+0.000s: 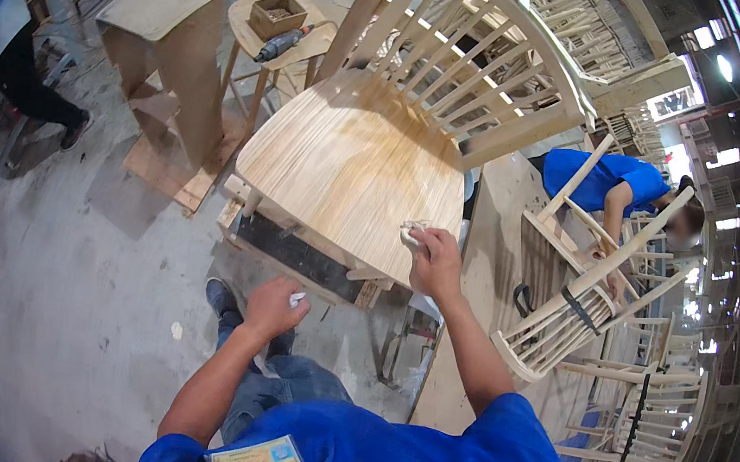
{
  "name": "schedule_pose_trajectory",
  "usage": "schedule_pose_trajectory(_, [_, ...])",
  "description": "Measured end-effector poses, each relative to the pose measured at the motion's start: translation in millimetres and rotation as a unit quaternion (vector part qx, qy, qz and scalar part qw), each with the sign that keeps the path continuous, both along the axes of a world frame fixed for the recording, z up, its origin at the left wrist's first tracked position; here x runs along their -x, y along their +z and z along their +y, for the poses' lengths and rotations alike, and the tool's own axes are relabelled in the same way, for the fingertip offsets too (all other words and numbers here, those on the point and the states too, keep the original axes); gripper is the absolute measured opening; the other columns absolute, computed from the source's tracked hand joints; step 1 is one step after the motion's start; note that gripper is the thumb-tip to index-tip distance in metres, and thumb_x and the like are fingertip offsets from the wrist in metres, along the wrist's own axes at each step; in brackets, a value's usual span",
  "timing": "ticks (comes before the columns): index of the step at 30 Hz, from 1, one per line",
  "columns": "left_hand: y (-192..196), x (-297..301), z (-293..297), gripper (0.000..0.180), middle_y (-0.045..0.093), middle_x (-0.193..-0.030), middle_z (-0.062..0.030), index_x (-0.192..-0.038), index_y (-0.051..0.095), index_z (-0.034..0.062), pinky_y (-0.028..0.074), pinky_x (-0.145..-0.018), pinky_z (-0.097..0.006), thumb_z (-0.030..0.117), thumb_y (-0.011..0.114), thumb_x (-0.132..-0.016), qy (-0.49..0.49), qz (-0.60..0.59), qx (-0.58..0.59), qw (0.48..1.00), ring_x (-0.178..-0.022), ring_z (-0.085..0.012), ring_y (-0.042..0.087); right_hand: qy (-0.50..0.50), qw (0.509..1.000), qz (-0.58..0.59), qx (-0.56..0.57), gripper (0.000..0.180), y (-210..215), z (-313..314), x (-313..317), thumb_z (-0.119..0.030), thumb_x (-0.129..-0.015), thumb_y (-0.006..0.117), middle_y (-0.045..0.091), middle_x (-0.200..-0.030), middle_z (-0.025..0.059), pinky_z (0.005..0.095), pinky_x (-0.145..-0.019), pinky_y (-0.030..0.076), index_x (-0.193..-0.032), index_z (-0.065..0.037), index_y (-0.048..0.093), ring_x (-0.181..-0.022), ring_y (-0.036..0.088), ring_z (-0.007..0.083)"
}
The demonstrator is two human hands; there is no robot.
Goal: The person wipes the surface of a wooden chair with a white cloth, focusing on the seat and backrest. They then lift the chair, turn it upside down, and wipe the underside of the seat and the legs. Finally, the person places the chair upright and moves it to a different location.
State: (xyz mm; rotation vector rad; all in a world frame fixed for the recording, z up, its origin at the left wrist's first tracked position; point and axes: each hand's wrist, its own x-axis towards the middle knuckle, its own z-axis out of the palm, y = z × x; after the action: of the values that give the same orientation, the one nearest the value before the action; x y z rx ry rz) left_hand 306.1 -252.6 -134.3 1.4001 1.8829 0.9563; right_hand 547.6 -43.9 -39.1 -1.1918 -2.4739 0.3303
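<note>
A pale wooden chair [332,161] with a spindle back stands in front of me on a low support. Darker, damp-looking patches show on its seat toward the backrest. My right hand [437,263] is closed around a small crumpled whitish rag [409,231] at the seat's right front edge. Lower and to the left, my left hand [276,308] hangs apart from the chair, its fingers curled round a small white piece [296,299], perhaps paper or cloth. Most of that piece is hidden in the fist.
A stool [315,42] behind left carries a power drill [283,43] and an open wooden box [277,17]. Beside it stands a tall wooden stand [161,26]. At right, a co-worker in blue [614,184] bends over another chair [583,282]. Another person's legs [34,84] show far left.
</note>
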Motion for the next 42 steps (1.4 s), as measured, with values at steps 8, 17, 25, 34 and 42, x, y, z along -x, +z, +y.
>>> schedule_pose_trajectory(8, [81.7,88.6,32.6,0.043,0.071,-0.096,-0.0212,-0.098,0.07,0.0051,0.054,-0.078,-0.044,0.045,0.065,-0.082,0.055,-0.073,-0.084,0.992,-0.09,-0.0358,0.07,-0.124,0.767,0.252,0.577,0.032,-60.3,-189.1,8.6,-0.012,-0.094,0.069,0.07,-0.108,0.0087,0.0369,-0.086,0.054,-0.125,-0.004,0.068,-0.1,0.068,0.0222])
schedule_pose_trajectory(17, [271.9,181.7,-24.1,0.051,0.072,-0.099,-0.0184,-0.107,0.071,0.0021,0.053,-0.083,-0.042,0.048,0.065,-0.086,-0.052,0.276,-0.092,0.955,-0.097,-0.0326,0.07,-0.174,0.392,0.303,0.851,0.038,-9.0,-332.2,64.7,-0.018,-0.099,0.056,0.067,-0.112,0.0169,0.0404,-0.085,0.06,-0.129,0.004,0.053,-0.098,0.069,0.0254])
schedule_pose_trajectory(25, [363.2,167.6,-77.1,0.05,0.073,-0.093,-0.0161,-0.106,0.071,-0.0007,0.052,-0.081,-0.038,0.046,0.064,-0.09,-0.063,0.199,-0.173,0.963,-0.095,-0.0271,0.071,-0.038,0.28,0.508,0.813,0.042,66.5,-359.5,14.5,-0.021,-0.1,0.049,0.064,-0.121,0.0249,0.04,-0.08,0.064,-0.128,0.011,0.052,-0.097,0.069,0.035])
schedule_pose_trajectory(34, [220.0,74.2,19.2,0.033,0.054,-0.068,0.0039,-0.075,0.057,0.0046,0.039,-0.056,-0.028,0.029,0.072,-0.092,-0.071,-0.306,-0.042,0.948,-0.063,-0.0071,0.047,-0.019,0.489,0.705,0.514,0.044,165.1,-166.5,-14.7,-0.007,-0.091,0.062,0.064,-0.123,0.018,0.0351,-0.096,0.057,-0.132,0.008,0.052,-0.11,0.066,0.027])
schedule_pose_trajectory(42, [287.0,-24.7,228.1,0.024,0.072,-0.089,-0.008,-0.11,0.067,0.002,0.05,-0.072,-0.027,0.021,0.064,-0.096,-0.228,-0.178,-0.071,0.955,-0.08,-0.0098,0.064,-0.092,0.442,0.855,0.256,0.023,194.5,72.0,-26.7,-0.008,-0.095,0.068,0.067,-0.109,0.0054,0.0313,-0.077,0.061,-0.117,-0.006,0.06,-0.095,0.067,0.0171])
